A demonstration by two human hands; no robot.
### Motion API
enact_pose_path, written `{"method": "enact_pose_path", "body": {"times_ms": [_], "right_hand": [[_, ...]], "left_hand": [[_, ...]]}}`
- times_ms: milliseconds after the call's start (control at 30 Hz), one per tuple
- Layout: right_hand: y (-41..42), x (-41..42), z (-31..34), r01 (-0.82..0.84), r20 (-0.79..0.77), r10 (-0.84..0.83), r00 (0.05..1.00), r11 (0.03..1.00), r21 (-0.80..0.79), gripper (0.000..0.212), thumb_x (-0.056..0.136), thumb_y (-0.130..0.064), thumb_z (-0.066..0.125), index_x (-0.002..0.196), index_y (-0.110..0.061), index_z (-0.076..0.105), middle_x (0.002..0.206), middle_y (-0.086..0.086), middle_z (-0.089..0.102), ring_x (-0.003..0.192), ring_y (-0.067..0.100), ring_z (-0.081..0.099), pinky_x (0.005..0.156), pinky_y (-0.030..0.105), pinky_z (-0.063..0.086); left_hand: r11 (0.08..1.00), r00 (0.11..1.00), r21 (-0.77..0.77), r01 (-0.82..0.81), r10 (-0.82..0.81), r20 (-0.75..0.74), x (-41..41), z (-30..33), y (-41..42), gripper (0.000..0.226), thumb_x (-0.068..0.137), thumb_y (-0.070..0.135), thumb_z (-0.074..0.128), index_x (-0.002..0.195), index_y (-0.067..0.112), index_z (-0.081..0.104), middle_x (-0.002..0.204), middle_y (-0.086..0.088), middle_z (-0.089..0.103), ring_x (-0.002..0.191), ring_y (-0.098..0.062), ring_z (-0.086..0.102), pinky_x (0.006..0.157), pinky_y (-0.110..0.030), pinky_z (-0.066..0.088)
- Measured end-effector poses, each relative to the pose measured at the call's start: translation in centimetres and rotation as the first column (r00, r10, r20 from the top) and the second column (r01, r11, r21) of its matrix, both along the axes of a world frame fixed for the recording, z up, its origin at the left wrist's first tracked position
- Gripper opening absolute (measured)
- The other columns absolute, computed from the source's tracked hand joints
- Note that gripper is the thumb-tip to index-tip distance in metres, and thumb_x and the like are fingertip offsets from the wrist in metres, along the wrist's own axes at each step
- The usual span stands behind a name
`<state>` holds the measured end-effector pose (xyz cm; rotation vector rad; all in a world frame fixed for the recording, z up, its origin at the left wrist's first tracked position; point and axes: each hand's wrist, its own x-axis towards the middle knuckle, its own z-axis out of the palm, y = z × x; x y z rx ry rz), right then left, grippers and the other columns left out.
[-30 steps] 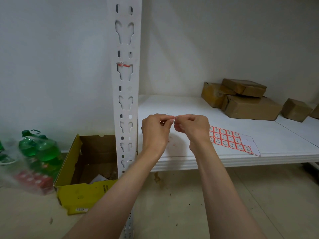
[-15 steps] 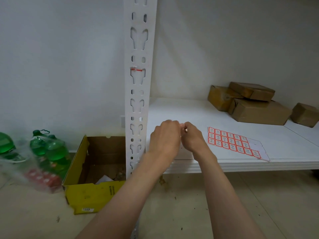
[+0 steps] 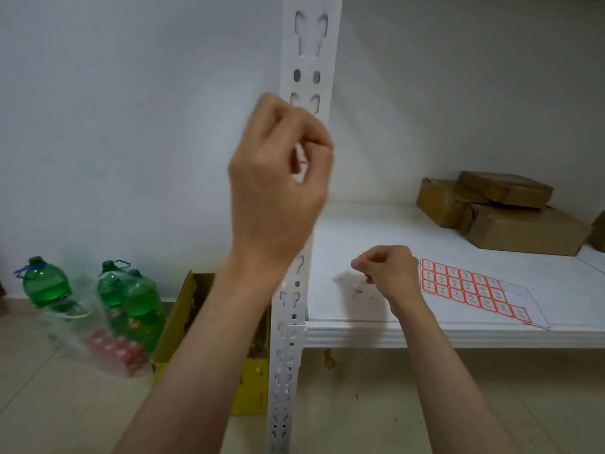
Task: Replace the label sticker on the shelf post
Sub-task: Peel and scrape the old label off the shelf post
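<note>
The white slotted shelf post (image 3: 307, 54) stands upright in the middle. My left hand (image 3: 278, 178) is raised in front of it with its fingers curled. Through the gap between thumb and fingers shows a white label sticker remnant with a red line (image 3: 302, 162), and the fingertips pinch at it. My right hand (image 3: 388, 273) hovers low over the white shelf (image 3: 458, 322), fingers curled with thumb against forefinger; I see nothing in it. A sheet of red-bordered label stickers (image 3: 471, 290) lies on the shelf just right of that hand.
Small red scraps (image 3: 358, 290) lie on the shelf under my right hand. Brown cardboard boxes (image 3: 510, 211) are stacked at the back right. On the floor left of the post are an open yellow box (image 3: 183, 326) and green bottles in a plastic bag (image 3: 127, 299).
My two hands were pinched together over the shelf; the left has risen to the red-lined label on the post, and the right stays low over the shelf. The view has moved closer.
</note>
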<state>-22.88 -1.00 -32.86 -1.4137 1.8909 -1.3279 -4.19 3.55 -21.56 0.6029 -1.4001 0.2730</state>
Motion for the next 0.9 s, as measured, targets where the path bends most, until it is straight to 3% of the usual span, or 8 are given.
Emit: {"method": "enact_pose_path", "body": {"times_ms": [133, 267, 400, 500, 567, 633, 767, 900], "right_hand": [[-0.2, 0.3, -0.1, -0.014, 0.002, 0.014, 1.0, 0.999, 0.03, 0.014, 0.087, -0.004, 0.072, 0.076, -0.009, 0.079, 0.079, 0.009, 0.076, 0.074, 0.027, 0.072, 0.074, 0.038, 0.062], [-0.6, 0.4, -0.4, -0.013, 0.026, 0.011, 1.0, 0.998, 0.058, 0.015, 0.094, -0.004, 0.064, 0.088, -0.003, 0.078, 0.082, 0.012, 0.075, 0.07, 0.022, 0.068, 0.073, 0.035, 0.062], [-0.9, 0.3, -0.2, 0.02, 0.009, -0.02, 1.0, 0.999, 0.045, 0.012, 0.087, 0.001, 0.067, 0.08, -0.001, 0.076, 0.08, 0.014, 0.074, 0.067, 0.022, 0.068, 0.075, 0.043, 0.062], [-1.1, 0.4, -0.1, 0.018, -0.013, -0.018, 1.0, 0.999, 0.037, 0.004, 0.081, 0.0, 0.076, 0.077, -0.001, 0.075, 0.075, 0.01, 0.073, 0.059, 0.015, 0.064, 0.07, 0.037, 0.06], [-1.2, 0.6, -0.3, 0.019, -0.032, -0.018, 0.999, 1.0, 0.021, 0.012, 0.084, -0.009, 0.079, 0.073, -0.004, 0.076, 0.07, 0.005, 0.071, 0.06, 0.012, 0.062, 0.065, 0.029, 0.056], [-1.2, 0.6, -0.6, 0.016, -0.069, -0.014, 0.998, 1.0, 0.024, 0.014, 0.09, -0.011, 0.073, 0.077, -0.009, 0.078, 0.075, 0.005, 0.072, 0.066, 0.012, 0.063, 0.063, 0.024, 0.052], [-1.1, 0.5, -0.8, 0.024, -0.159, -0.013, 0.987, 0.998, 0.065, 0.03, 0.09, 0.008, 0.057, 0.089, -0.012, 0.079, 0.086, 0.004, 0.071, 0.074, 0.016, 0.065, 0.06, 0.022, 0.049], [-0.9, 0.3, -0.1, 0.074, -0.104, -0.069, 0.992, 0.997, 0.038, 0.008, 0.083, 0.001, 0.071, 0.085, -0.006, 0.068, 0.078, 0.002, 0.064, 0.069, 0.019, 0.06, 0.059, 0.024, 0.046]], "left_hand": [[0.998, 1.0, 0.06, -0.013, 0.013, -0.006, 3.9, -0.2, -1.4, 0.008, 0.086, 0.0, 0.061, 0.082, 0.005, 0.067, 0.091, 0.0, 0.055, 0.069, -0.002, 0.053, 0.059, -0.013, 0.045], [0.992, 0.999, 0.122, 0.035, -0.038, 0.023, 5.4, -0.9, -1.7, 0.006, 0.083, 0.002, 0.064, 0.082, 0.005, 0.069, 0.089, -0.002, 0.06, 0.073, -0.005, 0.058, 0.062, -0.022, 0.054], [0.981, 0.997, 0.184, 0.068, -0.075, 0.031, 6.0, -2.4, -1.4, 0.009, 0.083, 0.0, 0.066, 0.086, 0.006, 0.073, 0.089, -0.001, 0.065, 0.078, -0.007, 0.064, 0.068, -0.021, 0.056], [0.964, 0.991, 0.237, 0.124, -0.11, -0.072, 6.2, -3.0, -1.1, 0.011, 0.086, 0.003, 0.071, 0.093, 0.009, 0.077, 0.088, 0.001, 0.07, 0.081, -0.012, 0.069, 0.071, -0.022, 0.058], [0.957, 0.987, 0.25, 0.146, -0.123, -0.107, 6.2, -2.9, -1.1, 0.011, 0.086, 0.007, 0.076, 0.096, 0.012, 0.079, 0.088, 0.002, 0.072, 0.082, -0.012, 0.07, 0.071, -0.02, 0.057], [0.952, 0.988, 0.27, 0.144, -0.121, -0.1, 6.2, -2.8, -1.1, 0.01, 0.084, 0.014, 0.08, 0.094, 0.013, 0.079, 0.086, 0.004, 0.073, 0.082, -0.01, 0.071, 0.072, -0.018, 0.057], [0.94, 0.984, 0.303, 0.159, -0.126, -0.126, 5.9, -2.4, -0.7, 0.017, 0.081, 0.028, 0.083, 0.084, 0.014, 0.075, 0.08, 0.008, 0.07, 0.075, -0.009, 0.067, 0.069, -0.018, 0.055], [0.952, 0.987, 0.26, 0.158, -0.151, -0.048, 4.6, -2.0, -0.3, 0.026, 0.093, 0.031, 0.068, 0.073, 0.015, 0.065, 0.073, -0.001, 0.061, 0.067, -0.013, 0.057, 0.063, -0.02, 0.046]]}}
